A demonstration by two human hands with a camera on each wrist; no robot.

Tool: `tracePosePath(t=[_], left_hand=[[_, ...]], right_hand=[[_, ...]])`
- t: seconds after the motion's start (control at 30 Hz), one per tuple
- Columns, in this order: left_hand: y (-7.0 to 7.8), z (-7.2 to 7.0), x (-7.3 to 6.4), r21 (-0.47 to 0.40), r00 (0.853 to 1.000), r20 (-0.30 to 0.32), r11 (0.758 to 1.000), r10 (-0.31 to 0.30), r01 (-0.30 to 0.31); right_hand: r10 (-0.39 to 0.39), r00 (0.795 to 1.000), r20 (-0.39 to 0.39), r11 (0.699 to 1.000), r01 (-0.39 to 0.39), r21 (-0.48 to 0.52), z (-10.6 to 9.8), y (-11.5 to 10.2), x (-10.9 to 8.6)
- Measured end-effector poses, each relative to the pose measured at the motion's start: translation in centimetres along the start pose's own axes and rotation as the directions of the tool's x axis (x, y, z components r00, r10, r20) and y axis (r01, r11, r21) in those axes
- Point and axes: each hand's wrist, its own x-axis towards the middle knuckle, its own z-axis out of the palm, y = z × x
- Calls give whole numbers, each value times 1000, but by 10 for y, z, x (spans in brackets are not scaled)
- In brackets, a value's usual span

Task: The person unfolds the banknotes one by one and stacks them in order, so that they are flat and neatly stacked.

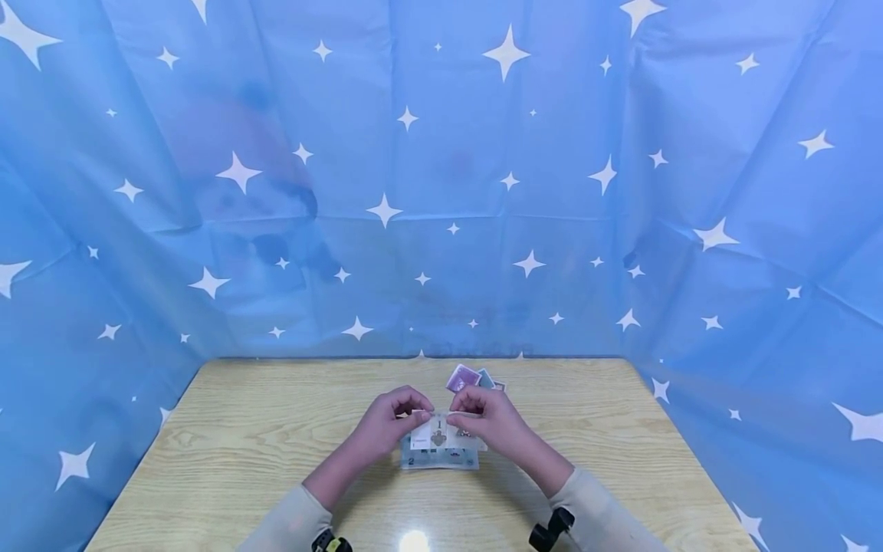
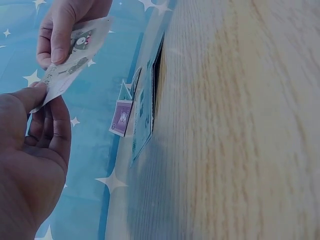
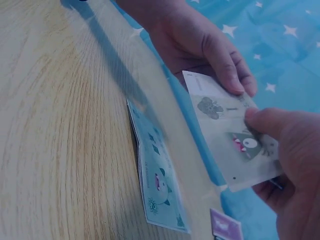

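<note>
A pale play banknote [image 1: 438,435] printed with a 1 and a cartoon figure hangs above the table between both hands. My left hand [image 1: 388,420] pinches its upper left edge between thumb and fingers. At the upper right edge, the right hand [image 1: 498,422] pinches the same note, thumb on its printed face, as the right wrist view shows. Beneath it on the table lie teal play banknotes [image 3: 156,170] marked 2, stacked and slightly bent up from the wood. The pale note [image 2: 80,55] covers part of that stack in the head view.
Behind the hands, a purple note [image 1: 463,377] lies on the wooden table [image 1: 276,414] with a bluish note [image 1: 486,379] and another small one beside it. A blue curtain [image 1: 448,253] with white stars stands along the table's back edge and sides.
</note>
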Motion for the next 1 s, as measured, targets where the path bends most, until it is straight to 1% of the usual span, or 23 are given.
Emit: tracePosePath(t=[0.17, 0.27, 0.37, 0.57, 0.67, 0.8, 0.87, 1.0], left_hand=[[0, -2, 1, -10, 1000, -11, 1000, 10, -10], [-3, -5, 1, -23, 1000, -23, 1000, 2, -2], [-6, -8, 0, -30, 999, -37, 1000, -1, 0], [-11, -12, -2, -22, 999, -48, 1000, -10, 9], [-13, -13, -3, -10, 999, -35, 999, -40, 39], [-13, -14, -4, 23, 997, 1, 997, -72, 72], [-15, -16, -5, 42, 997, 21, 997, -70, 69], [-20, -17, -6, 97, 997, 57, 994, -61, 55]], right_hand=[[-4, 999, -48, 999, 3, -34, -1, 1, -1], [-4, 997, -81, 999, 0, -45, -4, 2, -3], [28, 994, -104, 999, -32, -35, -7, 4, -7], [126, 981, -147, 992, -123, 31, -8, 12, -13], [140, 975, -172, 989, -130, 70, -6, 17, -15], [132, 973, -189, 988, -114, 103, -2, 21, -18], [128, 974, -186, 988, -108, 110, -2, 23, -19], [127, 974, -187, 990, -113, 81, 0, 24, -20]])
